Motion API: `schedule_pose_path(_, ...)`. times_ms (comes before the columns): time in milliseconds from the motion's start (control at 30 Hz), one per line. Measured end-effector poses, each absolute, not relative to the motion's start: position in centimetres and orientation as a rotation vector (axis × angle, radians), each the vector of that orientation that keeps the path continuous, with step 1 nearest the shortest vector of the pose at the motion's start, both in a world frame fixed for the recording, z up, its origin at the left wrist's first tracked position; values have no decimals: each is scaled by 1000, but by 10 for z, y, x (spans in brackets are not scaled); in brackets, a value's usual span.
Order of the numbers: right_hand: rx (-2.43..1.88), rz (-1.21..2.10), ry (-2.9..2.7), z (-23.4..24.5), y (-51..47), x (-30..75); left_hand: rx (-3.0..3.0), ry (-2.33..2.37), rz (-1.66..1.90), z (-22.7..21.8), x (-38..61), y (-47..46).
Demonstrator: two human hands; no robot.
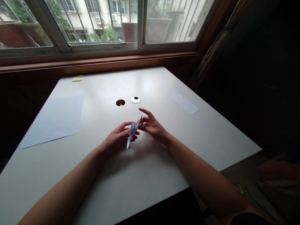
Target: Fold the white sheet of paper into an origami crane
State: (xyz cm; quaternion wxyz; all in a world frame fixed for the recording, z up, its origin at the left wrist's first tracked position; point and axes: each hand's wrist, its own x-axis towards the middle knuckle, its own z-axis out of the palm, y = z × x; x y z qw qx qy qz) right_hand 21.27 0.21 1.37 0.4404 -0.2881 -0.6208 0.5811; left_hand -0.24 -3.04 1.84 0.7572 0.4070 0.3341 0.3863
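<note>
A small folded paper piece, pale bluish-white with several pointed flaps, is held above the white table. My left hand grips its left side, the thumb in front and fingertips showing behind it. From the right, my right hand pinches the paper's upper right edge between thumb and fingers, with the index finger raised and stretched out. The exact shape of the folds is too small to make out.
Pale paper sheets lie at the table's left. A narrow paper strip lies at the right. Beyond my hands are a round cable hole and its white cover. Yellow sticky notes sit by the far edge, below the window.
</note>
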Motion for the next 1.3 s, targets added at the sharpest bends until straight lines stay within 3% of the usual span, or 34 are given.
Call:
schedule_pose_path(400, -632, 1406, -1585, 12, 2, 209, 808, 664, 832, 17, -2, -32)
schedule_pose_path(767, -920, 735, -1565, 20, -7, 212, 852, 919, 1328, 2, 1, -21)
schedule_pose_path(1300, -839, 527, -1723, 23, -12, 207, 1036, 958, 1447, -3, 3, -22)
